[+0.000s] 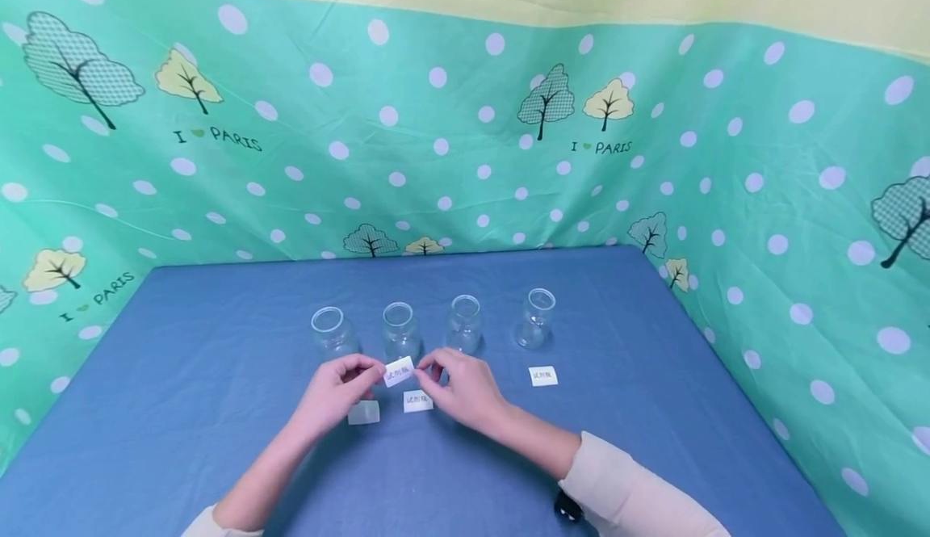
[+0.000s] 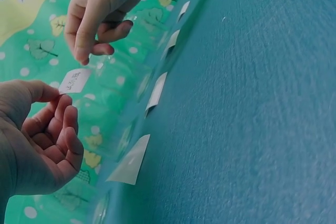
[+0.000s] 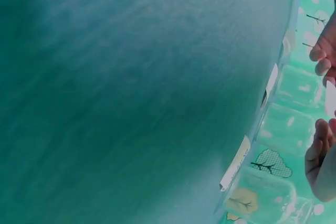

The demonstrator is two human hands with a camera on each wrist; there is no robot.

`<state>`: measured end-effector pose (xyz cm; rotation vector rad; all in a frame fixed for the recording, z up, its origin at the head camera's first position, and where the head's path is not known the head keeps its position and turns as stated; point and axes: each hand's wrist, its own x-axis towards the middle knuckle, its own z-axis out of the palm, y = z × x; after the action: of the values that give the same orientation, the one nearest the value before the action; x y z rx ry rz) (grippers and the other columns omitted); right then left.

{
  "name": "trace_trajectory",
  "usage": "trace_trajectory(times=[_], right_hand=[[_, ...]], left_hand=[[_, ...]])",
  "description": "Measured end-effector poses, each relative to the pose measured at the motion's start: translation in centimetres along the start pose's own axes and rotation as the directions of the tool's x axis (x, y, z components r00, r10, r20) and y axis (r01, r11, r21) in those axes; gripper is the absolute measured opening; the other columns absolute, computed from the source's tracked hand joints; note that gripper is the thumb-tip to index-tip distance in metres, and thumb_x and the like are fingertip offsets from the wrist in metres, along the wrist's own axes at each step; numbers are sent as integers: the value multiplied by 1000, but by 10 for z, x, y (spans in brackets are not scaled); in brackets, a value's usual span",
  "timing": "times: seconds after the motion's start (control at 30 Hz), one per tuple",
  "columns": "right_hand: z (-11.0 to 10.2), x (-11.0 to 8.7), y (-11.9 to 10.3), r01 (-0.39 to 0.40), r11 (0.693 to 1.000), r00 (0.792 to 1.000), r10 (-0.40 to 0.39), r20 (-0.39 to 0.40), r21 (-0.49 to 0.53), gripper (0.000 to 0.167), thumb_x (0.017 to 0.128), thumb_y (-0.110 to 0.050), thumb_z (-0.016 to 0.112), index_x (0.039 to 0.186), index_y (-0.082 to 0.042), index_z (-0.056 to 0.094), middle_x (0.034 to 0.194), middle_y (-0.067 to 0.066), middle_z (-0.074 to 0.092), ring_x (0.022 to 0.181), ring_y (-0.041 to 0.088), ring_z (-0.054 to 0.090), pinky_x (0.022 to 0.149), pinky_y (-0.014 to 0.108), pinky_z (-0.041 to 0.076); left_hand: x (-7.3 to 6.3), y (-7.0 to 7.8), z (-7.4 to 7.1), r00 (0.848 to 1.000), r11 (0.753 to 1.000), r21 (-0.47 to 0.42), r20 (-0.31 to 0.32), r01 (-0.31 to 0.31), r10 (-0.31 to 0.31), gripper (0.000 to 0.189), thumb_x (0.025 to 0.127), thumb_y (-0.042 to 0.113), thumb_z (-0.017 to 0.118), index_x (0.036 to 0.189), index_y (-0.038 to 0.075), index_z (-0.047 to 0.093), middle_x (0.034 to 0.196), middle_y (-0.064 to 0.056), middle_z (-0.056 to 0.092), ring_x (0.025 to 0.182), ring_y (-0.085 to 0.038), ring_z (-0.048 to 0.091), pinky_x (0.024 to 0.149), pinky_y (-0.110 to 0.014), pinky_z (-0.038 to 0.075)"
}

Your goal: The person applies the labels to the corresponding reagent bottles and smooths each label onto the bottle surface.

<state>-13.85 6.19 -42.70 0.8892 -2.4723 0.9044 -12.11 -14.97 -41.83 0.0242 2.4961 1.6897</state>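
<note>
A small white paper label (image 1: 399,371) with handwritten characters is held up above the table, in front of the glass jars. My left hand (image 1: 338,388) pinches its edge between thumb and index finger; the other fingers curl loosely, as the left wrist view shows. The right hand (image 1: 465,388) is at the label's other side, with bent fingers. In the left wrist view a narrow gap separates the right fingertips (image 2: 83,59) from the label (image 2: 74,81). On the table below lie a blank-looking slip (image 1: 363,413) and another written label (image 1: 417,400).
Several open clear glass jars stand in a row behind the hands, from the left jar (image 1: 330,331) to the right jar (image 1: 536,319). Another label (image 1: 542,375) lies before the right one. A blue cloth (image 1: 654,440) covers the table; a patterned curtain (image 1: 436,141) surrounds it.
</note>
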Motion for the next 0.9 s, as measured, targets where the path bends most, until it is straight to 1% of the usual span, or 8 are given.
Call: trace_trajectory(times=[0.07,0.13,0.2,0.3,0.4,0.5,0.73,0.9], right_hand=[[0,2,-2,-101,993,994,99,35,67,6,84,-21,67,88,-17,68,69,-8,59,57,6,51,53,11,36],[1,4,-2,-178,973,983,170,67,148,7,84,-21,67,88,-16,69,69,-7,59,56,2,46,52,13,37],[4,5,-2,-215,953,976,201,84,215,8,84,-20,67,88,-14,69,69,-6,60,55,-2,43,51,14,38],[7,8,-3,-273,907,961,244,128,320,9,84,-17,67,86,-10,70,70,-1,63,53,-2,42,50,15,38],[6,11,-6,-353,858,935,305,182,374,8,84,-16,67,85,-8,70,72,3,66,53,0,43,50,15,37],[7,14,-8,-395,825,918,337,209,404,8,84,-14,67,84,-7,70,74,5,67,53,1,43,50,15,37],[11,18,-10,-404,812,913,333,234,421,8,84,-14,65,84,-7,69,74,5,65,55,2,44,51,15,37],[13,18,-13,-376,825,924,299,238,422,8,84,-13,65,85,-6,68,75,5,65,55,3,44,50,14,37]], left_hand=[[1,-1,-1,1000,1000,-1,4,-3,3,26,90,23,63,103,1,67,92,-14,69,69,-19,63,65,-29,54],[0,-1,-2,1000,1000,-2,11,-16,16,26,90,23,63,102,1,67,92,-14,69,71,-20,64,66,-29,54],[0,-2,-3,1000,1000,4,13,-24,24,24,89,22,63,101,2,67,92,-14,68,72,-21,65,67,-29,54],[-1,-1,-4,1000,1000,11,9,-29,29,23,89,23,64,100,3,68,91,-14,68,73,-23,65,67,-28,54],[-2,-1,-6,999,999,22,4,-40,40,22,89,23,63,100,4,68,91,-14,68,73,-24,65,68,-29,54],[-3,-2,-9,999,998,33,5,-50,50,24,88,24,64,100,4,68,90,-15,67,73,-23,65,67,-27,53],[-3,-8,-14,998,995,76,2,-69,69,26,83,26,70,97,4,68,85,-14,67,70,-15,60,61,-22,48],[-1,-12,-16,999,996,84,13,-34,33,27,83,26,71,98,3,69,86,-13,68,70,-15,59,61,-22,48]])
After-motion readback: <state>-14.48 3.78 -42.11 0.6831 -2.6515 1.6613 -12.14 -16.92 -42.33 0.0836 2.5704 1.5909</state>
